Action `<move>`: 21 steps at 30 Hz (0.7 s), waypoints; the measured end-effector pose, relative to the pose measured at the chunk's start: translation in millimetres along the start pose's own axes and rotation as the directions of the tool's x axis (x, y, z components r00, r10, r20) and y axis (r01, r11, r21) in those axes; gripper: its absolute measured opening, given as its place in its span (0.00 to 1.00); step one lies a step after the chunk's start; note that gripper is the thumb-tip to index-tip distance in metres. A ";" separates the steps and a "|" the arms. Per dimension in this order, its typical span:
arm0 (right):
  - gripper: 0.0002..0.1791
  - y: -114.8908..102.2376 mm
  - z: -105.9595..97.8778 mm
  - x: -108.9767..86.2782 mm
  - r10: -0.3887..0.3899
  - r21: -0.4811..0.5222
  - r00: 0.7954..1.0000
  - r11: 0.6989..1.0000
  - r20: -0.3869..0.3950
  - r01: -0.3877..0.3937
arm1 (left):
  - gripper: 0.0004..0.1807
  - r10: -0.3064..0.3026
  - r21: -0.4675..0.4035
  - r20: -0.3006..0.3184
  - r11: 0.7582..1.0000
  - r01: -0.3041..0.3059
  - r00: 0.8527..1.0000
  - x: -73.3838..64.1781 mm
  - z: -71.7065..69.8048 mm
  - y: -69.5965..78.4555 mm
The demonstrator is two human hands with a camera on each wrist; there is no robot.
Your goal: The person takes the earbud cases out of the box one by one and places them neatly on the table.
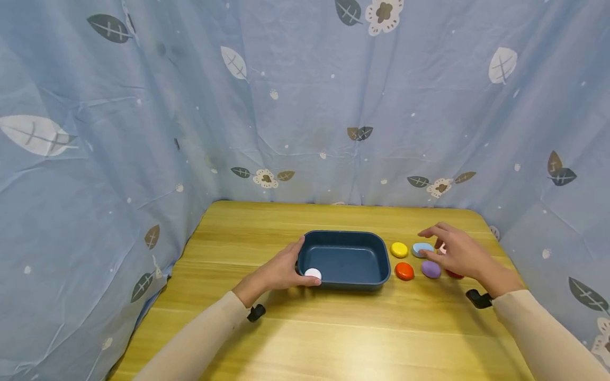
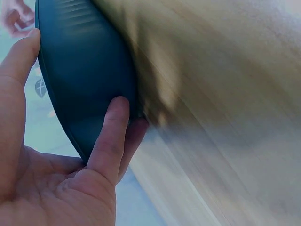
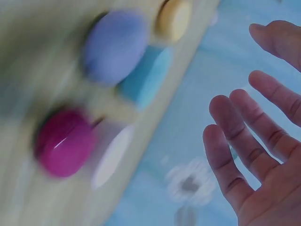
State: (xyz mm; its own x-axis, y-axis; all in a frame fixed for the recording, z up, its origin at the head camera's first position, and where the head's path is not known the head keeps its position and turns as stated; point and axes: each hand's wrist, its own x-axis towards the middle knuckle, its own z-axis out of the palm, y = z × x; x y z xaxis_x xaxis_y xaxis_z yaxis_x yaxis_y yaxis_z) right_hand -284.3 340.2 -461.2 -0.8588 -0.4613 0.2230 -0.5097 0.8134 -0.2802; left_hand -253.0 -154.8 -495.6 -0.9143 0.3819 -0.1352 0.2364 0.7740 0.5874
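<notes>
A dark blue rectangular container stands on the table, with a white round piece inside at its left end. My left hand grips that end, thumb along the near rim and fingers round the outer wall. To the right, my right hand hovers over smooth rounded pieces, its fingers apart and holding nothing in the right wrist view. Near it are a light blue piece, a purple piece, a magenta piece and a pale pink one, partly hidden by the hand in the head view.
Between the container and the right hand lie a yellow piece and a red piece. Beneath everything is a wooden table. A blue patterned curtain hangs behind it and along both sides.
</notes>
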 end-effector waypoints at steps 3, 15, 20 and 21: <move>0.25 -21.1 1.8 19.3 -0.047 0.019 0.999 0.999 0.028 0.046 | 0.78 -0.005 0.007 -0.001 1.000 0.005 1.000 0.1 -0.2 0.1; 0.28 -89.7 27.1 89.6 -0.237 0.060 0.958 0.971 0.163 0.230 | 0.78 0.022 0.005 0.002 1.000 -0.022 1.000 1.6 -1.1 -2.1; 0.29 -112.5 35.7 108.6 -0.320 0.095 0.918 0.947 0.233 0.306 | 0.78 0.024 0.007 0.016 1.000 -0.024 1.000 3.0 -2.6 -2.4; 0.29 -115.6 38.2 111.7 -0.335 0.100 0.910 0.942 0.245 0.321 | 0.78 0.024 0.011 0.020 1.000 -0.024 1.000 3.2 -2.6 -2.5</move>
State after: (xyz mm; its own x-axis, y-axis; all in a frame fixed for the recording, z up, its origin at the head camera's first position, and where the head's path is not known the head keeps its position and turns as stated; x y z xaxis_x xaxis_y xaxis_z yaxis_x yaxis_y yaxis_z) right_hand -323.4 181.1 -439.5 -0.6230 -0.7793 0.0680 -0.7606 0.5831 -0.2854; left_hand -257.4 -156.9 -495.4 -0.9015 0.4104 -0.1371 0.2619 0.7698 0.5821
